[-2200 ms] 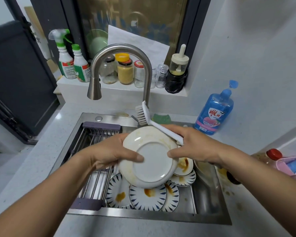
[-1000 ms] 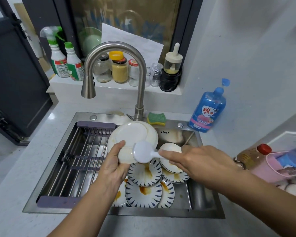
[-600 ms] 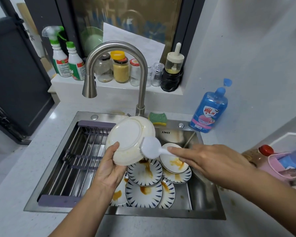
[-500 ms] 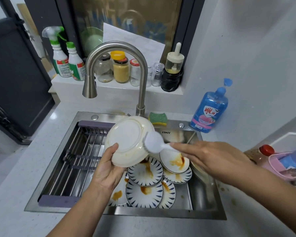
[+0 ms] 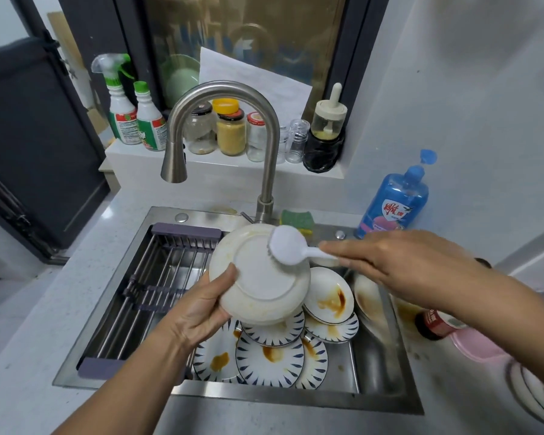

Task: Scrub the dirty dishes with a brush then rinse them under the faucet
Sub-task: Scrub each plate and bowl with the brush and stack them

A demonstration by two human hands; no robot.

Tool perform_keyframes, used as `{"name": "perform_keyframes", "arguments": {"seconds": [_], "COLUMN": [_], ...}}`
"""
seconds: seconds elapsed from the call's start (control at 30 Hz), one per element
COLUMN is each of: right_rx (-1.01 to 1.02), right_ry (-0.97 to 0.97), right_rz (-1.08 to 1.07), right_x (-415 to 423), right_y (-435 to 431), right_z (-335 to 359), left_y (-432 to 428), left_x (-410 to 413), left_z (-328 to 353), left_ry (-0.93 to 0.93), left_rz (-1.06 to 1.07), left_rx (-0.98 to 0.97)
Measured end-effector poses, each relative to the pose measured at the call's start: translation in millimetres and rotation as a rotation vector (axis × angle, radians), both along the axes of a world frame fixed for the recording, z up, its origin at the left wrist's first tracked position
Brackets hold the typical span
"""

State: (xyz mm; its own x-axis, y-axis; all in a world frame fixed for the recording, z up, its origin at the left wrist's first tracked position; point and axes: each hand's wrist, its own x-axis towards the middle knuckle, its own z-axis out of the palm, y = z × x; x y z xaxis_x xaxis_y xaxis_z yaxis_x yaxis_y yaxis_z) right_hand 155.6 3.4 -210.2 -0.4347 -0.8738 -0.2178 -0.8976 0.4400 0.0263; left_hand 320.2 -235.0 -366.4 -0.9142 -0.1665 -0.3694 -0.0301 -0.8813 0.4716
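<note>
- Closest to us is the front rim of the sink (image 5: pixel 264 398), set into the pale speckled table (image 5: pixel 29 340).
- Inside the sink, toward the front, blue-edged plates (image 5: pixel 269 356) lie overlapping, smeared with brown sauce.
- Here's the left hand (image 5: pixel 198 312), up over the middle of the sink. It grips the white plate (image 5: pixel 258 277) by its lower left edge, with the thumb laid on the face turned to us and the fingers tucked out of sight behind.
- That plate is tilted, underside toward us, with yellowish smears round its rim.
- Over the right side of the sink we see the right hand (image 5: pixel 399 265), fingers wrapped round the handle of the white brush (image 5: pixel 288 249). The brush head presses on the plate's upper right rim.
- Just below, in the right of the sink, a small dish (image 5: pixel 328 296) carries a dark brown stain.
- A metal drying rack (image 5: pixel 157 277) spans the left half of the sink.
- On the table right of the sink lies a red-labelled bottle (image 5: pixel 437 323).
- At the sink's back rim stands the faucet (image 5: pixel 266 136), its spout arching left. A green and yellow sponge (image 5: pixel 296 218) sits just right of its base.
- Beyond the sink's back right corner stands a blue soap bottle (image 5: pixel 393 202).
- Farthest off, the ledge (image 5: pixel 201 161) behind the sink holds jars (image 5: pixel 231 130) and two spray bottles (image 5: pixel 120 114).
</note>
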Motion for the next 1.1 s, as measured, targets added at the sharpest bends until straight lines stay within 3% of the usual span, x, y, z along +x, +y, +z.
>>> {"name": "perform_keyframes", "arguments": {"seconds": [0.1, 0.2, 0.33, 0.5, 0.63, 0.8, 0.9, 1.03, 1.1], "right_rx": [0.116, 0.095, 0.102, 0.121, 0.070, 0.160, 0.108, -0.037, -0.155], "right_ry": [0.072, 0.110, 0.030, -0.047, 0.032, -0.101, -0.087, -0.010, -0.140], "right_rz": [0.085, 0.049, -0.049, 0.060, -0.044, 0.013, 0.026, -0.142, -0.258], "right_x": [24, 15, -5, 25, 2, 23, 32, 9, 4], "right_y": [-17, -34, -21, -35, -40, -24, -40, -46, -36], "right_z": [-11, -25, -24, -30, -35, -32, -38, -40, -38], "left_y": [3, 11, 5, 7, 10, -3, 3, 5, -5], "left_x": [-6, -9, -6, -5, 1, 4, 8, 12, 15], "left_z": [1, 2, 0, -3, -5, -2, -2, -4, 1], "left_ry": [-0.018, -0.055, -0.059, -0.083, -0.081, -0.079, -0.095, -0.073, -0.062], "left_rz": [0.022, 0.015, 0.053, 0.059, 0.061, 0.110, 0.061, 0.044, 0.057], "left_rx": [-0.024, -0.066, -0.077, -0.078, -0.110, -0.123, -0.112, -0.106, -0.172]}}
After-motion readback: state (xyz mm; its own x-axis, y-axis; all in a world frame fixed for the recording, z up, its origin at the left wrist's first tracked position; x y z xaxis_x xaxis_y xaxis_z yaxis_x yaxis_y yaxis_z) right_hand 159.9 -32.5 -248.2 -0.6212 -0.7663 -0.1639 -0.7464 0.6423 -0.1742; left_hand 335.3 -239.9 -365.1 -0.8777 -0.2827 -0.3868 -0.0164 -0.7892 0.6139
